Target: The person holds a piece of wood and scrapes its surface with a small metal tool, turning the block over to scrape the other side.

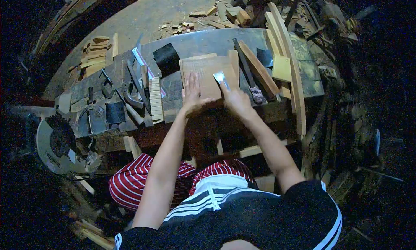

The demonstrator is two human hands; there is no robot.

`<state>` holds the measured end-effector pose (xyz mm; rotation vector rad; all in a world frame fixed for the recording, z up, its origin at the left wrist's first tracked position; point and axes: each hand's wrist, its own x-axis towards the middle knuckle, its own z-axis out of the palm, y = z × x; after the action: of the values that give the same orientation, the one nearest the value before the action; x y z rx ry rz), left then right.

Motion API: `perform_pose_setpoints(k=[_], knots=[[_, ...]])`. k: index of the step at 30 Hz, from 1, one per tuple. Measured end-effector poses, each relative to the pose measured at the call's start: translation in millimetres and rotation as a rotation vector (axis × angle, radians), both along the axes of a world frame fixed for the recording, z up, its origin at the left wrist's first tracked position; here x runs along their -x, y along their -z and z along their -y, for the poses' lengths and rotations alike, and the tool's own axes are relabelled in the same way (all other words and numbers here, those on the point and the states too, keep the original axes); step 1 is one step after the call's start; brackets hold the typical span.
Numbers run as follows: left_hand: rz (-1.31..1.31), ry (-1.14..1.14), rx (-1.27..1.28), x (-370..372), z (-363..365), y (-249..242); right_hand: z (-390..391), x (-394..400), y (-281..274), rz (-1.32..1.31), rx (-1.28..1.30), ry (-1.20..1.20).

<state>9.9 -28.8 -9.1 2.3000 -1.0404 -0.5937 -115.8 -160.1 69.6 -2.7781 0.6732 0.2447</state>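
Observation:
A flattish piece of brown cardboard [207, 67] with raised flaps lies near the middle of the workbench. My left hand [192, 94] rests on its left part, fingers stretched forward and slightly apart. In my right hand [237, 102] is a putty knife [220, 77], its wide metal blade pointing away from me over the right part of the cardboard. The fingers wrap around the handle and hide most of it. To the right of the cardboard lie a long dark tool [245, 63] and a reddish wooden bar [259, 68].
Left on the bench [195, 38] are a row of light wooden strips [155, 98], a black sheet [166, 59], clamps and hand tools. A circular saw [56, 139] sits at the left end. Long curved boards [294, 72] and a yellow block [281, 68] lie at the right.

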Motion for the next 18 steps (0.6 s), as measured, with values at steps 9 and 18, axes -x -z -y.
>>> perform_pose_setpoints(k=[9, 18], knots=[[0.144, -0.249, 0.074, 20, -8, -7, 15, -32, 23, 0.146, -0.069, -0.043], [0.044, -0.272, 0.166, 18, -10, -6, 4, 16, 1, 0.016, -0.009, -0.128]])
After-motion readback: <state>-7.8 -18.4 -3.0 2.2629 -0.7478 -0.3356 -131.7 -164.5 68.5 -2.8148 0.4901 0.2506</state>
